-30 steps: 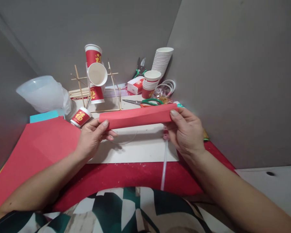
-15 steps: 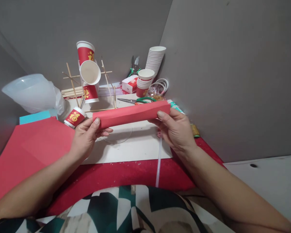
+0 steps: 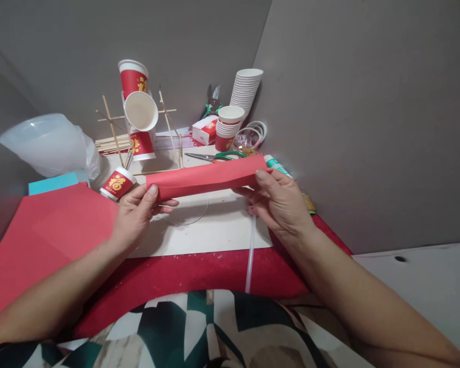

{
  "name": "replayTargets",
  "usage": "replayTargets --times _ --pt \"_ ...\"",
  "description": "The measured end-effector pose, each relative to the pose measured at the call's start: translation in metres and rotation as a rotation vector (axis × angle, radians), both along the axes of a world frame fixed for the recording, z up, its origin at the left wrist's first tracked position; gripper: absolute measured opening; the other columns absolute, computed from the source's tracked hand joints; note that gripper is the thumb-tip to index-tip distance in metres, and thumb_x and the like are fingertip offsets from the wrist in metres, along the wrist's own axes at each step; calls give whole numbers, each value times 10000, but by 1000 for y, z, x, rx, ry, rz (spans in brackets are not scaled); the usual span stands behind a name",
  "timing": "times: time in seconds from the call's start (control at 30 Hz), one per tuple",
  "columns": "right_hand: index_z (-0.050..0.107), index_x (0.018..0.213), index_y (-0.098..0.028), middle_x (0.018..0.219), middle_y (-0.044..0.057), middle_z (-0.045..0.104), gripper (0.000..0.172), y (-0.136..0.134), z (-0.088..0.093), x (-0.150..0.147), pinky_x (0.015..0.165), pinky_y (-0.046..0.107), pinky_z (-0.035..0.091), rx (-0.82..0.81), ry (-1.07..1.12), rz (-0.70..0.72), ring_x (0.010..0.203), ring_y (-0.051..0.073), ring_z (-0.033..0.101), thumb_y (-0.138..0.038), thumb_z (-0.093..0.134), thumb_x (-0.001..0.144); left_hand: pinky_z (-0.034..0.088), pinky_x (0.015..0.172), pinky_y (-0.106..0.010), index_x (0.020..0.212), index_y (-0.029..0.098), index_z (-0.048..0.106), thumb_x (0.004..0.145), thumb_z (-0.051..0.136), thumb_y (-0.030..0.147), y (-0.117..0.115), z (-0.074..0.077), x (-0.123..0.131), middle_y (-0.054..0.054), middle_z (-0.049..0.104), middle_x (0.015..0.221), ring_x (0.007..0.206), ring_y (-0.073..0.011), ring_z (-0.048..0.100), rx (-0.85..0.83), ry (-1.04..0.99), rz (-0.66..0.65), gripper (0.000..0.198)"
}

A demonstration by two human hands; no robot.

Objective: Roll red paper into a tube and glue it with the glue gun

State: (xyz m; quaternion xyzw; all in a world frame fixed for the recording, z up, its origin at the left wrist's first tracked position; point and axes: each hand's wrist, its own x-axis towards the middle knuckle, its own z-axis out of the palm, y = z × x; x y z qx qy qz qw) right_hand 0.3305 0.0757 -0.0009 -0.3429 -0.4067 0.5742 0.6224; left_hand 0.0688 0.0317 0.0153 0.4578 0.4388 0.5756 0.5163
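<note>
A folded strip of red paper (image 3: pixel 207 177) is stretched between my two hands above a white board (image 3: pixel 210 230). My left hand (image 3: pixel 138 212) pinches its left end, thumb on the front face and fingers behind. At the right end, my right hand (image 3: pixel 279 202) grips the strip between thumb and fingers. A crease runs lengthwise along the lower part of the paper. Just behind the strip lie green-handled scissors (image 3: pixel 201 157). A red cup (image 3: pixel 117 183) with sticks in it leans beside my left hand.
Behind stand joined paper cups (image 3: pixel 141 111) with a stick frame, stacked cups (image 3: pixel 246 94), a small box (image 3: pixel 206 131) and pliers (image 3: pixel 213 102). Large red sheets (image 3: pixel 53 240) and a plastic bag (image 3: pixel 53 145) lie left. A clear tube (image 3: pixel 250 255) crosses the board's front edge.
My right thumb has shifted slightly on the strip's right end, and the lower flap there sits a little differently. My left hand keeps its hold. The view has moved slightly.
</note>
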Motion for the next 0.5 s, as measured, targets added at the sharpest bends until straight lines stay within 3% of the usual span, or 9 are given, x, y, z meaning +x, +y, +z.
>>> replayTargets --times 0.13,0.33,0.5 --pt "768 815 -256 805 3 773 267 1 -1 -2 715 342 630 45 -20 -45 828 207 735 -413 902 646 617 634 -225 971 177 742 849 759 428 -1 1 0 -33 792 853 748 -169 769 -19 -16 -5 280" --pt "764 811 -257 740 -2 735 259 -6 3 -7 517 260 558 70 -100 -87 720 180 699 -457 871 686 581 557 -191 864 152 706 739 844 447 1 6 -1 -9 748 706 626 -145 739 -102 -71 22 349" --pt "770 858 -235 839 14 749 276 -6 -3 -8 529 254 563 96 -140 -151 693 152 677 -457 851 715 563 546 -185 886 146 709 757 820 460 2 10 -1 -21 736 655 591 -135 717 -83 -40 39 357"
